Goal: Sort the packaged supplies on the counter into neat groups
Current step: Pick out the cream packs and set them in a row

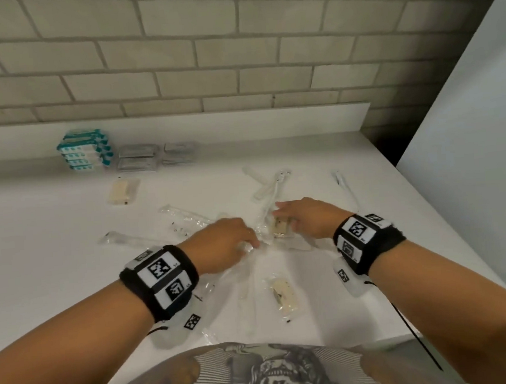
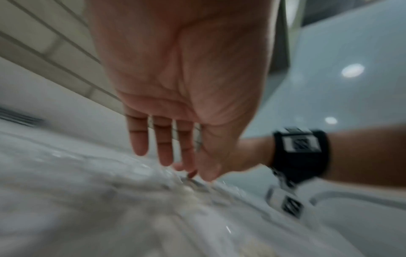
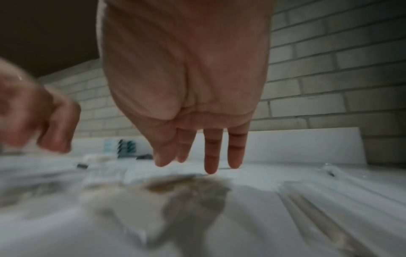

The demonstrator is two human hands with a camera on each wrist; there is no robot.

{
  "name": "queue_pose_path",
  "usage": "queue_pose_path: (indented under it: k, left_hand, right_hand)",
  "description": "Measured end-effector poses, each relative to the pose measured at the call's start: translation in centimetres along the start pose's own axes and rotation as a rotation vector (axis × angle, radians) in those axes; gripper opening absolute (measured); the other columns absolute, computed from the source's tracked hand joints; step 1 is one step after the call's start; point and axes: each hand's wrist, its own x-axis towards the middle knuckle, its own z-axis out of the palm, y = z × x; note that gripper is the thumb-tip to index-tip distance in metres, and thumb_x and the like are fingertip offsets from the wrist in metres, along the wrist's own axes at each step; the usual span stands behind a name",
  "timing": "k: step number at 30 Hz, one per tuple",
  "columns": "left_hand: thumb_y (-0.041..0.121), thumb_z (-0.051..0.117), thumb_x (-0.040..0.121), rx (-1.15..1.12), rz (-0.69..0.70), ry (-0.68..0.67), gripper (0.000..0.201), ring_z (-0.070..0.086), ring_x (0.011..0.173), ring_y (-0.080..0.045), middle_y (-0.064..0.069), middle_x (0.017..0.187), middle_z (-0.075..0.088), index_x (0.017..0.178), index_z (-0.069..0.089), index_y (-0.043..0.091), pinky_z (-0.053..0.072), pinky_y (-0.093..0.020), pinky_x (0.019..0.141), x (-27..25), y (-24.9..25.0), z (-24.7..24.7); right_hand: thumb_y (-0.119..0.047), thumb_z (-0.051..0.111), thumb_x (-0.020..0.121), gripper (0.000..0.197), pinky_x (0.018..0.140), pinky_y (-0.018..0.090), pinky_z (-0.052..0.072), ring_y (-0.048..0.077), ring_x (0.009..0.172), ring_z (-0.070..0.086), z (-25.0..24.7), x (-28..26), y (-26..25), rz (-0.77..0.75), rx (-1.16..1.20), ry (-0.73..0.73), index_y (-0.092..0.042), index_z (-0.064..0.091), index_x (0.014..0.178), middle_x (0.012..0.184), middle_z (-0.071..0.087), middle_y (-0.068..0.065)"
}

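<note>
Clear wrapped tube lies long-axis left-right; left hand pinches crinkled wrap, right hand fingers straight.

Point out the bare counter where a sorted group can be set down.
Free: the left of the white counter, below the teal-and-white box stack, and the back right corner beyond the thin wrapped stick. Crowded: the middle, where clear plastic packets overlap around the left hand and right hand.
</note>
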Motion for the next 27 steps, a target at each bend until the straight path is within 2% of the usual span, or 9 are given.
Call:
queue_pose_path:
  k: [5,10,14,16,18,22,23,25,27]
  left_hand:
    - [0.028,0.063,0.087,0.319,0.213,-0.303,0.061,0.033,0.128,-0.017,0.01,0.148,0.035,0.143,0.04,0.039,0.03,-0.033,0.106,1.9,4.2,4.3]
    - [0.039,0.067,0.081,0.354,0.121,-0.182,0.05,0.042,0.112,-0.018,0.007,0.124,0.048,0.129,0.052,0.033,0.032,-0.029,0.093,3.2,5.8,5.2]
    - [0.041,0.07,0.076,0.308,0.005,-0.179,0.042,0.043,0.107,-0.014,0.008,0.114,0.047,0.111,0.054,0.026,0.034,-0.027,0.089,3.9,6.3,5.3]
    - [0.041,0.073,0.073,0.282,-0.057,-0.226,0.042,0.046,0.102,-0.015,0.009,0.109,0.048,0.107,0.05,0.029,0.04,-0.029,0.087,4.3,6.3,5.4]
    - [0.039,0.075,0.071,0.216,-0.128,-0.275,0.044,0.049,0.094,-0.014,0.011,0.101,0.051,0.103,0.047,0.03,0.042,-0.028,0.078,4.8,6.4,5.2]
    - [0.042,0.068,0.082,0.106,-0.154,-0.302,0.031,0.047,0.077,-0.015,0.009,0.079,0.047,0.09,0.046,0.022,0.03,-0.025,0.059,6.3,7.2,4.0]
    - [0.044,0.066,0.084,0.074,-0.16,-0.263,0.029,0.046,0.073,-0.015,0.009,0.075,0.046,0.086,0.046,0.022,0.029,-0.025,0.057,7.0,7.5,3.5]
    - [0.046,0.063,0.086,0.015,-0.201,-0.165,0.031,0.044,0.069,-0.014,0.007,0.073,0.046,0.078,0.045,0.023,0.03,-0.026,0.058,8.9,7.8,2.8]
    - [0.046,0.062,0.087,-0.032,-0.262,-0.09,0.031,0.047,0.073,-0.016,0.003,0.079,0.049,0.075,0.044,0.023,0.031,-0.027,0.06,11.1,8.4,2.5]
  right_hand:
    - [-0.032,0.051,0.095,0.044,0.092,0.039,0.034,0.024,0.111,0.044,1.9,0.5,0.1,-0.127,-0.431,0.087,-0.036,0.044,0.138,0.13,0.046,0.0]
    - [-0.045,0.054,0.092,0.04,0.094,0.039,0.034,0.025,0.111,0.045,2.0,-0.7,0.3,-0.126,-0.456,0.168,-0.017,0.052,0.121,0.12,0.048,0.004]
    - [-0.016,0.044,0.095,0.024,0.082,0.035,0.037,0.028,0.101,0.055,1.3,-1.8,0.4,-0.155,-0.51,0.196,-0.01,0.049,0.117,0.113,0.056,0.008]
    - [-0.004,0.044,0.091,0.027,0.077,0.033,0.039,0.028,0.095,0.059,0.0,-1.8,1.7,-0.079,-0.373,0.238,-0.008,0.049,0.117,0.106,0.059,0.009]
    - [-0.004,0.043,0.093,0.027,0.085,0.031,0.04,0.025,0.1,0.06,-1.4,-1.8,3.8,0.05,-0.114,0.302,-0.009,0.049,0.119,0.106,0.059,0.008]
    - [-0.008,0.043,0.098,0.032,0.1,0.026,0.037,0.022,0.12,0.053,-3.8,-3.9,7.2,0.344,0.035,0.261,-0.001,0.05,0.129,0.126,0.058,0.008]
    - [-0.006,0.046,0.096,0.034,0.098,0.027,0.04,0.023,0.117,0.055,-4.1,-4.7,7.5,0.355,0.033,0.261,0.0,0.048,0.13,0.125,0.059,0.01]
    - [-0.008,0.05,0.093,0.033,0.076,0.032,0.049,0.027,0.09,0.062,-3.4,-4.9,8.4,0.458,0.268,0.283,0.001,0.048,0.125,0.102,0.061,0.014]
    - [-0.034,0.049,0.094,0.034,0.051,0.028,0.044,0.023,0.054,0.054,-2.8,-5.3,9.0,0.526,0.366,0.258,-0.002,0.054,0.105,0.069,0.054,0.008]
